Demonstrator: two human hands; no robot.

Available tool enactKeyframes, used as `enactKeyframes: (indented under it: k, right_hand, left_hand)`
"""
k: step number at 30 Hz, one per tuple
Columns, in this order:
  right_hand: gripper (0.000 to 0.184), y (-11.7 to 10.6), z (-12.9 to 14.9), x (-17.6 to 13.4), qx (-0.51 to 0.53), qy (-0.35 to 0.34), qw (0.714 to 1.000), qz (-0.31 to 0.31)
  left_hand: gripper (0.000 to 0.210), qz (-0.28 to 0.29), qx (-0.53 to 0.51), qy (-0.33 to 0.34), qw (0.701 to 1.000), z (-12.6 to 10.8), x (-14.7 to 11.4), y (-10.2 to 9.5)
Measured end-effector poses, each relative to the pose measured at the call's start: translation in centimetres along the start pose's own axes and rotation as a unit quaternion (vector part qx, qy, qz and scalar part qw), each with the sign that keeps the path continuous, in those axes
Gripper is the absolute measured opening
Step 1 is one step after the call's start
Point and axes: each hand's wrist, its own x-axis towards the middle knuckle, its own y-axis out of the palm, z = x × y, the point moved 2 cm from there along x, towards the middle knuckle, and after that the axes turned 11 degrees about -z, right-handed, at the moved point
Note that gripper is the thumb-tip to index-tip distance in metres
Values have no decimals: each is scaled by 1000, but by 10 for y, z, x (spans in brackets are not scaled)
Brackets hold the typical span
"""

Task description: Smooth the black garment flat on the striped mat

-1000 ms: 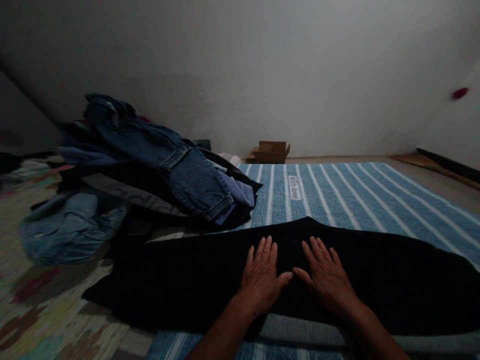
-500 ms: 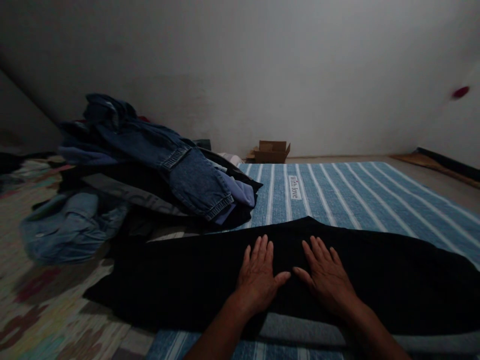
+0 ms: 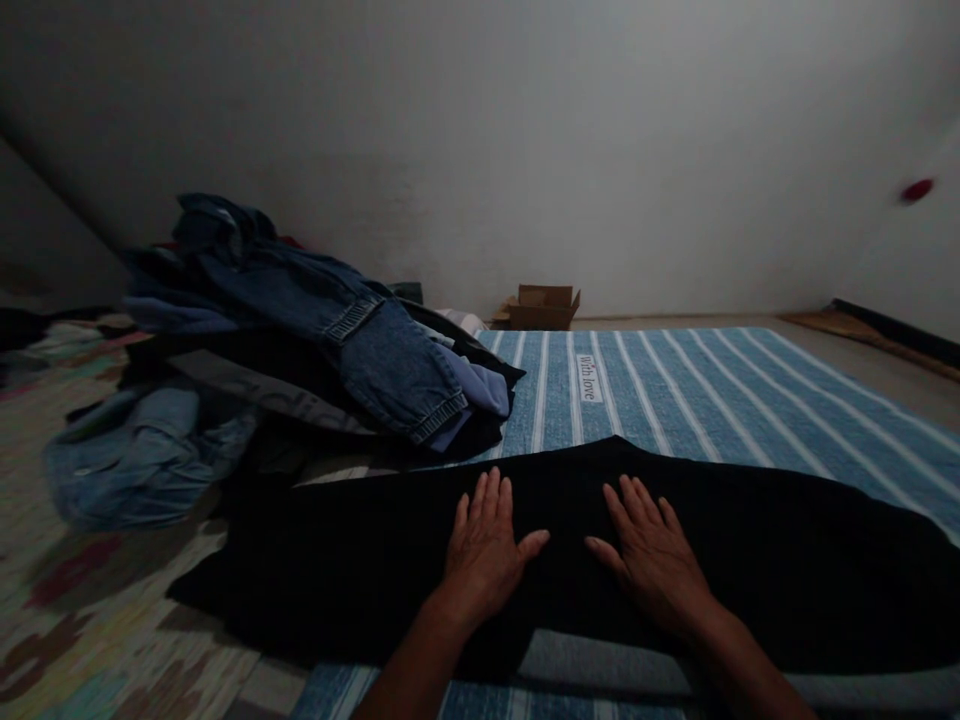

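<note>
A black garment (image 3: 360, 560) with a grey strip along its near edge lies spread sideways in front of me; its dark folds hide its exact kind. Flat on its middle rests my left hand (image 3: 484, 548), fingers stretched out and thumb pointing right. My right hand (image 3: 652, 545) also lies flat on the black cloth, a short way to the right, fingers spread and thumb pointing left. Neither hand grips anything. Under the garment is a blue mat with white stripes (image 3: 697, 400), which bears a "With love" label.
To the left a heap of clothes is topped by a dark denim garment (image 3: 300, 290). A light-blue denim piece (image 3: 142, 460) lies beside it on a flowered cover (image 3: 90, 640). An opened cardboard box (image 3: 541, 308) stands by the back wall (image 3: 637, 150).
My left hand has slid left across the black garment, widening the gap between my hands. My right hand has stayed in nearly the same place.
</note>
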Motion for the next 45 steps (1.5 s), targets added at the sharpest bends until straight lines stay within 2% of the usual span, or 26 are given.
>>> enactKeyframes:
  k: [7, 45]
  right_hand:
    - [76, 4, -2, -1, 4, 0, 1000, -5]
    - [76, 7, -2, -1, 4, 0, 1000, -14]
  left_hand:
    - [81, 5, 15, 0, 1000, 4, -1, 8]
    - [80, -16, 10, 6, 1000, 6, -4, 10]
